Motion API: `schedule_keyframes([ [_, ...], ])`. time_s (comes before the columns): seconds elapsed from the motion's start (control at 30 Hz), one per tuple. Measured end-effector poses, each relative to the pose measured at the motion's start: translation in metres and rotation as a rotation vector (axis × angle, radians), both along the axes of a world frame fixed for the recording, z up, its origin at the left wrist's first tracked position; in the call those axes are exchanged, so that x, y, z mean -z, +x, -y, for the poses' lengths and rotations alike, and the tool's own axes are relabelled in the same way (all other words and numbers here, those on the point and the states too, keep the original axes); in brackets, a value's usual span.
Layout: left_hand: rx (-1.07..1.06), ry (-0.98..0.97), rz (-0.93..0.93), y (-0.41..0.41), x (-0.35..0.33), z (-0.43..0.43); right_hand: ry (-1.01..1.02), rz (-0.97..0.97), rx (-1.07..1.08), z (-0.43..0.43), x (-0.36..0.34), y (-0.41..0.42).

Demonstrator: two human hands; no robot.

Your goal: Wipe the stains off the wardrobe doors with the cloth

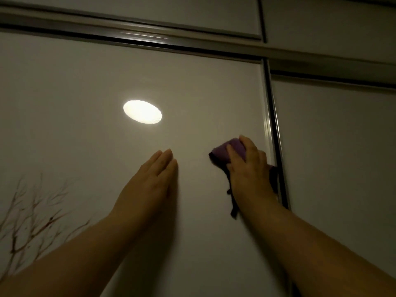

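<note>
A glossy white sliding wardrobe door fills the view. My right hand presses a purple cloth against the door, close to its right metal edge; part of the cloth hangs down beside my wrist. My left hand lies flat on the door to the left of the cloth, fingers together and straight, holding nothing. No stain stands out in this dim light.
A metal frame strip runs down between this door and the neighbouring door. A metal top rail crosses above, with upper cabinet panels over it. A lamp's bright reflection shows on the door. A bare-branch print decorates the lower left.
</note>
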State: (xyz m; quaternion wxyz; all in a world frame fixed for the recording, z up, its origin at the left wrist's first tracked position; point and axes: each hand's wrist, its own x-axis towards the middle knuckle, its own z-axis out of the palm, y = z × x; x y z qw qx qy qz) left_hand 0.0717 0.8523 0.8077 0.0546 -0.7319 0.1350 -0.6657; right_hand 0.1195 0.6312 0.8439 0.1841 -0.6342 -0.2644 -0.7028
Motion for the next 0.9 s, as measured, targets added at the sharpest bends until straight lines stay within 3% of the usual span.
schedule_keyframes([
  [0.07, -0.021, 0.015, 0.024, 0.003, 0.0, -0.002, 0.018, -0.022, -0.081, -0.022, 0.004, -0.002],
  [0.17, -0.012, 0.012, 0.009, 0.004, 0.0, -0.002, -0.262, 0.074, 0.053, -0.039, 0.06, 0.01],
  [0.23, 0.01, -0.013, -0.024, 0.004, 0.001, -0.001, -0.463, 0.06, 0.022, -0.034, 0.097, 0.017],
  [0.3, -0.001, -0.008, -0.043, 0.004, 0.001, 0.002, -0.532, 0.116, 0.036, -0.021, 0.112, 0.016],
  [0.43, 0.044, 0.024, -0.035, -0.002, -0.004, 0.021, -0.409, 0.135, 0.058, 0.004, 0.086, 0.001],
  [0.6, 0.178, 0.06, -0.019, -0.009, -0.007, 0.06, 0.144, -0.101, -0.1, 0.059, 0.007, -0.024],
  [0.67, 0.213, 0.063, -0.023, -0.011, -0.007, 0.073, 0.205, -0.16, -0.098, 0.068, -0.005, -0.02],
  [0.83, 0.268, 0.045, 0.021, -0.013, -0.005, 0.088, -0.014, -0.206, 0.04, 0.075, 0.071, 0.008],
  [0.9, 0.257, 0.024, 0.02, -0.014, 0.0, 0.094, -0.235, -0.192, 0.18, 0.081, 0.119, 0.016],
])
